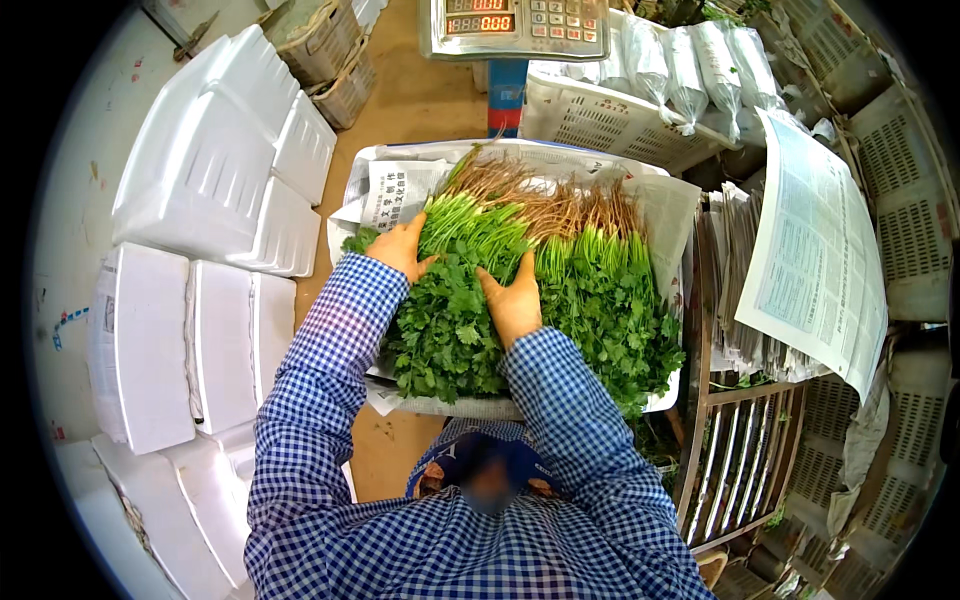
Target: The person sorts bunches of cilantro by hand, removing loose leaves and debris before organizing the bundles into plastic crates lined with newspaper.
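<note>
Coriander [448, 315] with pale green stems and brown roots fills a white box [352, 172] lined with newspaper in front of me. Its roots point away from me and its leaves lie toward me. My left hand [402, 248] grips the left bunch from its outer side, thumb over the stems, with the other fingers partly hidden. On the inner side of that bunch my right hand [512, 300] takes hold, thumb and forefinger apart and the remaining fingers sunk among the greens. Another coriander bunch [605, 310] lies to the right, touching the first.
A scale display [515, 28] stands on a post beyond the box. White foam boxes [150, 340] are stacked at left. At right, a newspaper stack [740, 280] rests on a metal rack [740, 460]. A plastic crate [620, 130] holds wrapped bundles [688, 75]; woven baskets [325, 50] stand far left.
</note>
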`<state>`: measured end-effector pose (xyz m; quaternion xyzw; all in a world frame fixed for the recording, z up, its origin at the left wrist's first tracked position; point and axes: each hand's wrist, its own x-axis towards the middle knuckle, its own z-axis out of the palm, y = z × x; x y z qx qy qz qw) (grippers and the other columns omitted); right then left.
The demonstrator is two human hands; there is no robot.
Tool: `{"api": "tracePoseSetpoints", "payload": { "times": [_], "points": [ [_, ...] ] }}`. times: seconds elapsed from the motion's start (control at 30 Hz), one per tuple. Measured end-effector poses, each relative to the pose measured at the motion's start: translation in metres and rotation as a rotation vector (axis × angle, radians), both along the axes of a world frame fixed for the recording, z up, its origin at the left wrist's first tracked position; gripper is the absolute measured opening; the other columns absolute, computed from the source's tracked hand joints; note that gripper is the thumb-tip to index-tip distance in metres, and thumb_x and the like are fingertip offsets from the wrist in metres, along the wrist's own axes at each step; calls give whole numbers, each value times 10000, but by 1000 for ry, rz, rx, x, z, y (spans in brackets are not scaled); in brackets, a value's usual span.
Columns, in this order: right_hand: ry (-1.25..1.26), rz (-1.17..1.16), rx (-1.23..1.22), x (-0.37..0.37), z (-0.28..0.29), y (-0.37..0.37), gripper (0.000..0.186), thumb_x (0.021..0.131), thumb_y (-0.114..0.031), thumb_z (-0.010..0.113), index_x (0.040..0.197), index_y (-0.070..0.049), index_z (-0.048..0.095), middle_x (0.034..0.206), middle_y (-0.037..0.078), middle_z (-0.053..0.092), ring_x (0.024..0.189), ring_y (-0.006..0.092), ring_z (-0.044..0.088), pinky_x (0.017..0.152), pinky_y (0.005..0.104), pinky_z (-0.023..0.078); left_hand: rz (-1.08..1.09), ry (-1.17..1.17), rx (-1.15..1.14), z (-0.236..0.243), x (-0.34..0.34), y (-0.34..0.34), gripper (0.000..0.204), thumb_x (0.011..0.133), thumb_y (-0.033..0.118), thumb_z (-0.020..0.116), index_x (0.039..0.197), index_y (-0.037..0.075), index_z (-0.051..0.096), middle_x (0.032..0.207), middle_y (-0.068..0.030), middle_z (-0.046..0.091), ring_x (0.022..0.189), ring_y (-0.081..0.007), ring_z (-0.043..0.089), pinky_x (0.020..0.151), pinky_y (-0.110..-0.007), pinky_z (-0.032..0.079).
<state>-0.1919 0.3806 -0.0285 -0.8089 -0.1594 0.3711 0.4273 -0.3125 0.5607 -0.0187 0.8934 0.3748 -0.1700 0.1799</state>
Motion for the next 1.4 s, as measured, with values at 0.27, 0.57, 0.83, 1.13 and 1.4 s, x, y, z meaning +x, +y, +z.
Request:
{"api": "tracePoseSetpoints", "payload": {
  "times": [0.27, 0.57, 0.83, 1.13, 1.4],
  "points": [
    [25, 131, 217, 45, 25, -19, 870, 857, -46, 777, 1579, -27, 293, 1575, 205, 409, 1433, 338, 437, 1194, 405, 381, 62, -153, -355, 57, -15, -32, 834, 962, 447, 653, 1581, 31, 279, 1590, -247, 363, 1460, -387, 378, 1214, -430, 330],
    [180, 141, 230, 78, 19, -62, 783, 925, -22, 704, 1580, -27, 274, 1619, 196, 321, 1484, 335, 341, 1200, 417, 403, 65, -52, -344, 72, -30, -65, 831, 984, 509, 602, 1590, 51, 265, 1501, -285, 470, 1349, -411, 519, 1139, -454, 425],
    [-975, 675, 116, 26, 99, -69, 756, 878, -394, 750, 1505, -96, 450, 1506, 215, 487, 1389, 432, 458, 1162, 572, 347, -296, -682, -34, 64, -27, -62, 774, 925, 525, 653, 1520, 79, 437, 1507, -224, 490, 1440, -389, 409, 1197, -504, 320],
    [-535, 881, -115, 45, 42, -88, 733, 906, -332, 733, 1495, -16, 430, 1550, 232, 426, 1422, 441, 412, 1162, 475, 387, -444, -111, -3, 1, 17, -104, 804, 978, 620, 515, 1609, 193, 258, 1670, -125, 235, 1537, -401, 173, 1223, -669, 122],
    [-671, 434, 19, 80, 34, 52, 493, 937, -283, 692, 1368, -56, 616, 1296, 202, 665, 1186, 356, 647, 1027, 457, 512, -405, -159, -11, 0, 18, -107, 806, 955, 604, 561, 1592, 171, 320, 1661, -146, 250, 1542, -395, 167, 1219, -660, 110]
  ]
}}
